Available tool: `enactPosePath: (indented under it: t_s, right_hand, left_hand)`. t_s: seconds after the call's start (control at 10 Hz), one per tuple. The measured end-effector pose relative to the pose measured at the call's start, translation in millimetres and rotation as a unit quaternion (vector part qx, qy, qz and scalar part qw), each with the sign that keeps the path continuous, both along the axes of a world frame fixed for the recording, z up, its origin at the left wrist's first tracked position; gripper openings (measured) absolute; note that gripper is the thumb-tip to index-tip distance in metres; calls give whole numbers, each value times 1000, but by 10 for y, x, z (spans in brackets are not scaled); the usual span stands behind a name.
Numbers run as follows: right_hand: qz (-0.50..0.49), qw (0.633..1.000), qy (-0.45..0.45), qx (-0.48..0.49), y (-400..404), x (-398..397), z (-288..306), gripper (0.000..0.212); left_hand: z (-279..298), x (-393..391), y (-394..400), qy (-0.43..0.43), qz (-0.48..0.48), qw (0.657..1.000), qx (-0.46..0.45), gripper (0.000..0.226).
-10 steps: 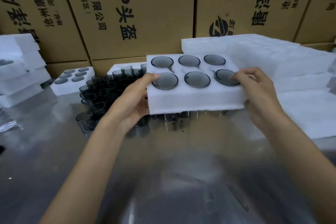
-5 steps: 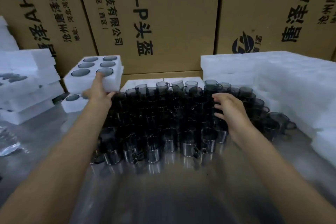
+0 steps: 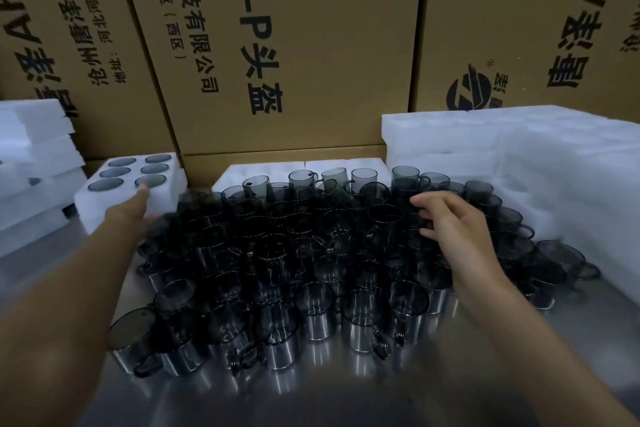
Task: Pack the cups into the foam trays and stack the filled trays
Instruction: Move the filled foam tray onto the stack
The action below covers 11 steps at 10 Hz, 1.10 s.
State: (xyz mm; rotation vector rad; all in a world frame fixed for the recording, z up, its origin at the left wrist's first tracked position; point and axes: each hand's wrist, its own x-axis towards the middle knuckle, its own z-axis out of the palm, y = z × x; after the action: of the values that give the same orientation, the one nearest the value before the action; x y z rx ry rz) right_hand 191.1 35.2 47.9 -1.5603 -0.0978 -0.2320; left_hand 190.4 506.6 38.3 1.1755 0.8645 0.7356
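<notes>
A white foam tray (image 3: 90,209) with six smoky grey cups set in its holes is at the left, beside the foam stack. My left hand (image 3: 135,206) grips its near right edge, thumb on top by one cup. A dense crowd of loose grey transparent cups (image 3: 294,253) with handles covers the middle of the metal table (image 3: 346,395). My right hand (image 3: 446,224) hovers over the right part of that crowd, fingers loosely curled and holding nothing.
Empty foam trays (image 3: 485,139) are piled at the right and reach along the table's right side. Another foam tray (image 3: 239,172) lies behind the cups. A foam stack (image 3: 34,156) stands at the far left. Cardboard boxes (image 3: 311,45) wall off the back.
Both hands held the filled tray in front of me; my right hand let go and moved over the cups. My left hand carried the tray to the left and lowered it.
</notes>
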Motion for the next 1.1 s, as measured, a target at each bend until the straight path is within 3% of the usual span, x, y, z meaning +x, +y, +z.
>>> enactPosePath:
  t_s: [0.1,0.2,0.3,0.4,0.5,0.7,0.8,0.9,1.0,1.1]
  right_hand:
    - [9,1000,4,-6,2,-51,28,23]
    - [17,1000,5,-13,-19,-143,52,24]
    - [18,1000,8,-16,-77,-259,92,23]
    - [25,999,4,-24,-180,-379,151,22]
    - [38,998,3,-47,-337,-487,172,20]
    - [31,980,4,-197,-806,-633,113,11]
    - [-17,944,3,-330,-1163,-685,106,5]
    - [-131,824,26,-551,-1561,-752,50,25]
    - [-217,671,121,-699,-1985,-875,-88,42]
    - [-186,685,152,-688,-2282,-992,-210,40]
  left_hand:
    - [-20,-44,101,116,-3,990,86,63]
    - [27,-26,167,271,-22,915,299,55]
    - [177,-168,-81,231,-8,954,192,47]
    - [280,-201,-334,250,30,950,182,52]
    - [547,-268,-727,121,21,984,127,55]
    - [767,-451,-2033,26,-56,966,251,53]
    - [769,-523,-2678,-6,-150,952,267,55]
    - [664,-622,-3285,-21,-223,934,279,48]
    - [538,-736,-3764,-36,-299,919,254,42]
    - [405,-828,-4098,-30,-335,908,250,33]
